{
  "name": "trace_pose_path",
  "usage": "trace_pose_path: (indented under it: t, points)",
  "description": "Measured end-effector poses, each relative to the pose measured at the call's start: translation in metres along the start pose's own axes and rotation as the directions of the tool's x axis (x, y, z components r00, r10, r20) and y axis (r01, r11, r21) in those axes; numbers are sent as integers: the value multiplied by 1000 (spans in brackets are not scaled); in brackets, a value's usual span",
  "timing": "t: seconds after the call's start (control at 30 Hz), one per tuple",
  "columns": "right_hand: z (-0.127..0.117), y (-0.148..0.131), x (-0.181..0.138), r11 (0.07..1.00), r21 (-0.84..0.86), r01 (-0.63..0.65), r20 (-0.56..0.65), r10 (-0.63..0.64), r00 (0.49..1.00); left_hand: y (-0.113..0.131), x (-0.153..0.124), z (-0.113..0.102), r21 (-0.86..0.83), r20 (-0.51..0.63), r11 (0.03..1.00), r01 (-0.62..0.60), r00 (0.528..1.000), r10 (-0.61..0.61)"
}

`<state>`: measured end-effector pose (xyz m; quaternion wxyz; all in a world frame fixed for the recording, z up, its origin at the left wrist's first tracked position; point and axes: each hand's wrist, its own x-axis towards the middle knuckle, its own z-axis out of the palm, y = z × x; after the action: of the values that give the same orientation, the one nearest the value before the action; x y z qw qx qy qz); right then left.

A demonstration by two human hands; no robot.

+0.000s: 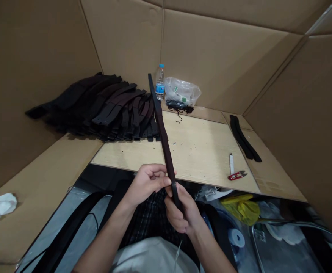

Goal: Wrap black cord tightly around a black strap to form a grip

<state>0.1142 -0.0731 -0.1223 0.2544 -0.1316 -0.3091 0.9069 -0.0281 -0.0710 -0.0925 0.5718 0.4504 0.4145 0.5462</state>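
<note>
A long, narrow dark strip (166, 146), brown in the middle with smooth black ends, stands edge-on in front of me and slants up toward the back. My right hand (183, 210) is closed around its lower black end. With thumb and fingers pinched, my left hand (149, 184) grips the strip just above, where the brown part meets the black. The left fingertips are partly hidden behind it. Beyond, to the left, lies a large heap of similar dark curved strips (109, 104). The held strip's upper end overlaps the heap's right side in view.
Red thread snips (236, 175) and a white pen-like tool (231, 163) lie at the board's right. Two black curved strips (244, 138) rest further right. A water bottle (160, 83) and clear plastic bag (181, 91) stand at the back. Cardboard walls (211, 57) surround the table.
</note>
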Motion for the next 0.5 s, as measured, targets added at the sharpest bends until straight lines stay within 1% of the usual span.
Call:
trace_pose_path:
  t: [0.07,0.13,0.2,0.27,0.3,0.37,0.43,0.5]
  points:
    - [-2,0,4,1000,-16,-27,6,27,1000,0,0,1,25,-44,1000,-7,999,8]
    - [-4,-1,8,997,-79,11,-46,-15,999,0,1,3,55,-119,998,-15,993,22]
    - [-6,-2,11,975,-201,99,-136,-128,982,-1,2,4,103,-198,994,-24,979,45]
    - [-6,-4,12,909,-380,172,-222,-270,937,-3,4,4,153,-246,988,-15,968,53]
    - [-7,-6,12,861,-471,191,-253,-340,906,-4,6,4,167,-253,986,-6,966,49]
    - [-7,-8,12,767,-607,207,-271,-444,854,-6,8,3,176,-229,984,14,973,27]
    - [-7,-9,11,707,-675,211,-270,-503,821,-7,11,1,193,-191,981,26,982,12]
    - [-8,-9,11,677,-707,204,-276,-530,802,-8,13,-1,218,-151,975,32,989,2]
